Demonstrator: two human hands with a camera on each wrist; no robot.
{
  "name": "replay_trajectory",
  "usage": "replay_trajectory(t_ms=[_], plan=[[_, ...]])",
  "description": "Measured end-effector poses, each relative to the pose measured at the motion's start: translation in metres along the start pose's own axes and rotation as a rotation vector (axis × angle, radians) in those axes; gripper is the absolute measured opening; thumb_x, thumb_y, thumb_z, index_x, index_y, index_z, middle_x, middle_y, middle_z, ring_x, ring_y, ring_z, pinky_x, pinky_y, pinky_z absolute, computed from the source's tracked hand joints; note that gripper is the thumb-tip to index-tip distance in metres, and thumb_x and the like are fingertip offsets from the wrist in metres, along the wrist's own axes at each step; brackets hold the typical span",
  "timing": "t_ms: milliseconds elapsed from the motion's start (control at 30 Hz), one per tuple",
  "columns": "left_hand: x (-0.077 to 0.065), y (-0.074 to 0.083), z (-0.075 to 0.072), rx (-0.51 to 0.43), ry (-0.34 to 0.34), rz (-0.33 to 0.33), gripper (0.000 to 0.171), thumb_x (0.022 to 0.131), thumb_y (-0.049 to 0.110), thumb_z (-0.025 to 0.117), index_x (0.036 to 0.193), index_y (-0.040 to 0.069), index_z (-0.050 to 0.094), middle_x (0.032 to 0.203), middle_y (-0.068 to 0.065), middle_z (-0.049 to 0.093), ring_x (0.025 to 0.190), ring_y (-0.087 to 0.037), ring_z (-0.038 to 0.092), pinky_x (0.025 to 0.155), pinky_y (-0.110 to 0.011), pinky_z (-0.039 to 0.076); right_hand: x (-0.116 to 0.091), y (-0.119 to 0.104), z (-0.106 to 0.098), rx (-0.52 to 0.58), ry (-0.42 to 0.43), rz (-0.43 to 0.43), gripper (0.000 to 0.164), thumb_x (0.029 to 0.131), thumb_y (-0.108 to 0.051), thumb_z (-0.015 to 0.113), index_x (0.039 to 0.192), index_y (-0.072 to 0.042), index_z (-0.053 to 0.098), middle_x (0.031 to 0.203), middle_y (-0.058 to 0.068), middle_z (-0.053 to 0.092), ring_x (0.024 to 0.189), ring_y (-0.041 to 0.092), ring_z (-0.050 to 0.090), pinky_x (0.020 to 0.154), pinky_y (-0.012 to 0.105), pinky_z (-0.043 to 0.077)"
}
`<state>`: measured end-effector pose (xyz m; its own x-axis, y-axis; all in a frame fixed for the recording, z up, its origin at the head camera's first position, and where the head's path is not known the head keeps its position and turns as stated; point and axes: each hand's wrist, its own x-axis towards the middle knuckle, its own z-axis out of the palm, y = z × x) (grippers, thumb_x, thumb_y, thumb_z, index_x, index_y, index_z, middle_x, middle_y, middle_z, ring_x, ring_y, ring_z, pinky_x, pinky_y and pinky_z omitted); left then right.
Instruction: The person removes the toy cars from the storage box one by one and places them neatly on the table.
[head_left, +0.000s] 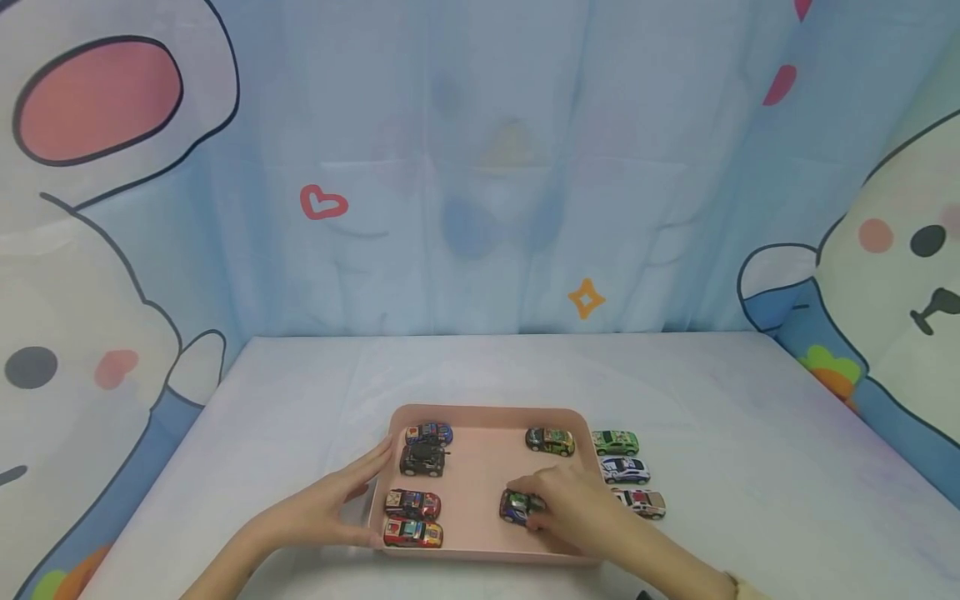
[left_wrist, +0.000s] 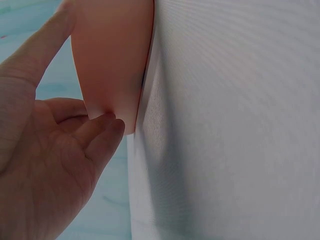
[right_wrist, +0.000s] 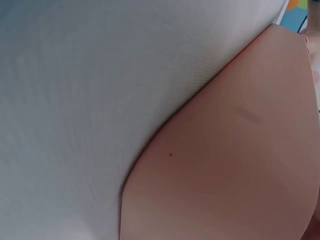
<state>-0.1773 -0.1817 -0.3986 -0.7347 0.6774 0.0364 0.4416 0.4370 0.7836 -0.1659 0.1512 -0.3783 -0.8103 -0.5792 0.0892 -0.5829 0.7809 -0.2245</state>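
Observation:
A shallow pink tray (head_left: 483, 458) lies on the table. In it, my right hand (head_left: 576, 507) pinches a dark green and blue toy car (head_left: 516, 507) between thumb and fingers, right of the middle. My left hand (head_left: 318, 510) holds the tray's left side, thumb near the front corner and fingers farther back; in the left wrist view, bent fingers of the left hand (left_wrist: 65, 145) touch the tray's outer wall (left_wrist: 112, 55). Along the tray's left side stand a blue car (head_left: 429, 433), a black car (head_left: 423, 459) and two red ones (head_left: 413, 518). A yellow-green car (head_left: 550, 441) sits at the back right.
Right of the tray, on the white tablecloth (head_left: 750, 433), are a green car (head_left: 617, 442), a white and blue car (head_left: 626, 470) and a white and red car (head_left: 645, 503). A patterned blue curtain (head_left: 480, 167) hangs behind the table. The right wrist view shows mostly tray wall (right_wrist: 225, 150) and cloth.

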Motion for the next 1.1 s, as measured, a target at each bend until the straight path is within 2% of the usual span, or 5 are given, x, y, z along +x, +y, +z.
replay_trajectory(t_ms=[267, 467, 700, 900, 1100], plan=[[0.0, 0.0, 0.0, 0.003, 0.006, 0.004, 0.102, 0.075, 0.034, 0.078, 0.149, 0.003, 0.015, 0.154, -0.013, 0.005, 0.137, -0.035, 0.015, 0.102, -0.047, 0.034, 0.001, 0.002, 0.001, 0.061, 0.018, 0.027, 0.027, 0.068, -0.012, 0.082, 0.094, -0.009, 0.074, 0.088, -0.001, 0.071, 0.089, 0.019, 0.065, 0.078, 0.037, 0.055], [0.0, -0.001, 0.0, 0.005, -0.004, 0.031, 0.1, 0.077, 0.032, 0.077, 0.148, 0.0, 0.015, 0.154, -0.016, 0.004, 0.136, -0.037, 0.015, 0.101, -0.047, 0.035, 0.0, 0.003, -0.004, 0.118, -0.001, 0.037, 0.028, 0.069, -0.01, 0.081, 0.096, -0.008, 0.074, 0.091, 0.0, 0.071, 0.087, 0.016, 0.065, 0.076, 0.035, 0.055], [-0.001, 0.0, -0.001, 0.002, 0.0, 0.033, 0.101, 0.076, 0.033, 0.077, 0.149, 0.001, 0.014, 0.154, -0.015, 0.005, 0.136, -0.037, 0.015, 0.101, -0.047, 0.035, -0.003, 0.012, -0.029, 0.135, -0.009, -0.007, 0.031, 0.073, -0.009, 0.079, 0.103, -0.01, 0.072, 0.093, -0.003, 0.069, 0.078, 0.007, 0.062, 0.062, 0.021, 0.053], [-0.001, 0.0, -0.001, -0.005, 0.002, 0.027, 0.101, 0.076, 0.034, 0.077, 0.149, 0.002, 0.014, 0.154, -0.014, 0.005, 0.136, -0.036, 0.015, 0.101, -0.047, 0.034, -0.015, 0.028, -0.053, 0.142, 0.044, -0.039, 0.035, 0.074, -0.012, 0.078, 0.109, -0.011, 0.07, 0.095, -0.001, 0.068, 0.064, 0.005, 0.053, 0.049, 0.019, 0.044], [-0.001, -0.002, 0.0, -0.006, 0.002, 0.019, 0.1, 0.076, 0.033, 0.077, 0.149, 0.002, 0.015, 0.154, -0.014, 0.005, 0.136, -0.036, 0.015, 0.102, -0.047, 0.034, -0.032, 0.051, -0.071, 0.159, 0.035, 0.015, 0.037, 0.077, -0.015, 0.076, 0.113, -0.007, 0.068, 0.099, 0.001, 0.068, 0.084, 0.017, 0.064, 0.067, 0.029, 0.056]])
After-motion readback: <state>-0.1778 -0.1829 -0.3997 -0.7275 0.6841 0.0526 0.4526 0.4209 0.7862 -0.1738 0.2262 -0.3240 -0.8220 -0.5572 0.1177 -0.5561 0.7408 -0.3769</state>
